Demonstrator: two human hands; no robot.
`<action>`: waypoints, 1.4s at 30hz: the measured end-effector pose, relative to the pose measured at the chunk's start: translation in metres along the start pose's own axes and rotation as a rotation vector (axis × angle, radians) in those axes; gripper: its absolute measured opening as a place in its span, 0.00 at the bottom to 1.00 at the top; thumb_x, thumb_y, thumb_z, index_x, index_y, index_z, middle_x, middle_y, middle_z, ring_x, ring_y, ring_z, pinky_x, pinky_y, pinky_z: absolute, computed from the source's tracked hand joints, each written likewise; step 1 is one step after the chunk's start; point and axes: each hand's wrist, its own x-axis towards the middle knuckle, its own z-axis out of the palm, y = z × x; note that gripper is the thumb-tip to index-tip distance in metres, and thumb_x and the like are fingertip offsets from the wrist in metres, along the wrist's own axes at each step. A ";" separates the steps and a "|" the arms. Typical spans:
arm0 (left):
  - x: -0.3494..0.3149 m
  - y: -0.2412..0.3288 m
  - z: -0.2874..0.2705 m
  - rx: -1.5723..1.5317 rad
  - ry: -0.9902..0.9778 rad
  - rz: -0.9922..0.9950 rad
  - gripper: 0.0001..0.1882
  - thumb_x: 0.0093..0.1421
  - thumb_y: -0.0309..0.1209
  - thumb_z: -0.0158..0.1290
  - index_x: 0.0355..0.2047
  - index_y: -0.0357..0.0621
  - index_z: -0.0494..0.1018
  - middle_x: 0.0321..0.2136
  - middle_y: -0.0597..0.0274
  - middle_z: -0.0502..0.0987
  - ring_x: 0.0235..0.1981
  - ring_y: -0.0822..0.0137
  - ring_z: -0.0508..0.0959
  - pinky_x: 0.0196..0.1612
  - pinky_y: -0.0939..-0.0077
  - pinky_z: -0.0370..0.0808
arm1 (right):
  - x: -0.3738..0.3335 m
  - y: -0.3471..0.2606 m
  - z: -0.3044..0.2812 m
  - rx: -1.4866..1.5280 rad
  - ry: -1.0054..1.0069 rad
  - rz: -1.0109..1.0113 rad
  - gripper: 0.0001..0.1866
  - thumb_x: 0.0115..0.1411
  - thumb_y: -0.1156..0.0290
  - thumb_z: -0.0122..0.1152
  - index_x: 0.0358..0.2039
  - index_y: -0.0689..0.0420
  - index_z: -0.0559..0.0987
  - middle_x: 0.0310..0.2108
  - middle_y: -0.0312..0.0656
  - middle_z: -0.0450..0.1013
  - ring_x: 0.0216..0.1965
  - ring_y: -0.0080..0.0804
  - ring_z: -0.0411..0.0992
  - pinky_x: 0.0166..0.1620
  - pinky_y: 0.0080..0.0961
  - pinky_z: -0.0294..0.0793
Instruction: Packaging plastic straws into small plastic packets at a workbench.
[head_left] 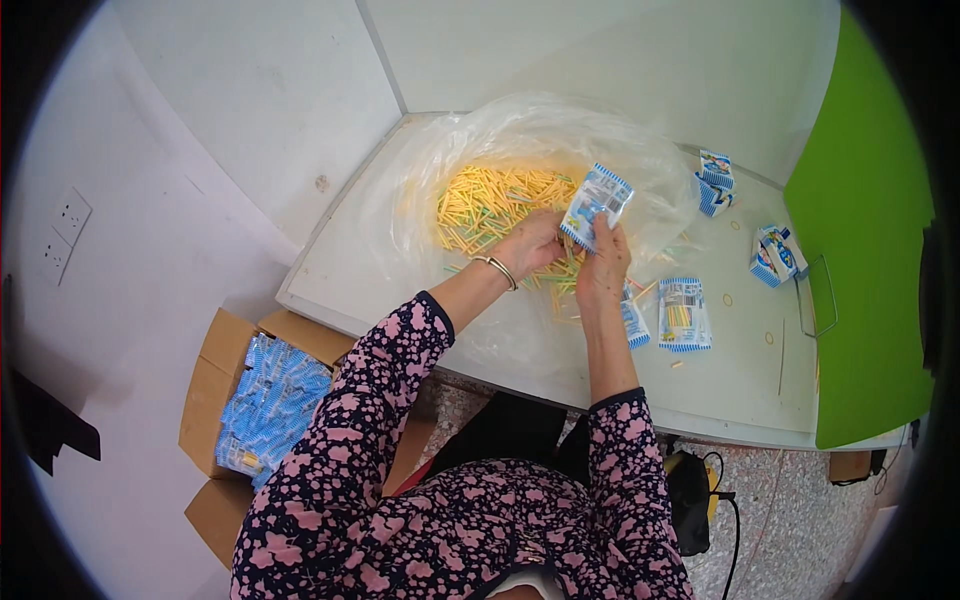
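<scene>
A blue-and-white packet (600, 195) is clasped in the grip of the right hand (604, 262), above the worktop (740, 340). The left hand (530, 245) is held just beside its lower edge; whether that grip is closed cannot be told. Yellow and green sticks (495, 205) are heaped on clear plastic (560, 125).

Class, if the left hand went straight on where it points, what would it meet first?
Probably the blue-and-white packet held by the right hand, though depth there is unclear.
</scene>
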 end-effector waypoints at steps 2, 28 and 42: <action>0.002 0.006 -0.004 -0.053 0.002 0.047 0.07 0.61 0.27 0.43 0.36 0.35 0.66 0.29 0.53 0.73 0.28 0.62 0.75 0.26 0.68 0.74 | -0.001 -0.011 0.003 -0.059 0.052 -0.111 0.07 0.58 0.68 0.56 0.31 0.58 0.75 0.27 0.31 0.72 0.27 0.15 0.68 0.33 0.15 0.66; -0.037 0.038 0.034 0.138 -0.203 0.332 0.08 0.63 0.32 0.43 0.34 0.39 0.65 0.30 0.57 0.72 0.37 0.58 0.76 0.42 0.64 0.76 | -0.037 -0.080 -0.045 -0.543 -0.276 0.343 0.10 0.55 0.67 0.58 0.30 0.62 0.79 0.22 0.32 0.73 0.20 0.12 0.65 0.24 0.10 0.62; -0.052 0.026 0.033 0.294 -0.152 0.484 0.13 0.64 0.39 0.40 0.34 0.41 0.66 0.30 0.63 0.72 0.37 0.62 0.76 0.42 0.69 0.74 | -0.040 -0.082 -0.048 -0.522 -0.304 0.444 0.10 0.54 0.68 0.60 0.29 0.62 0.79 0.23 0.32 0.73 0.22 0.11 0.65 0.27 0.11 0.61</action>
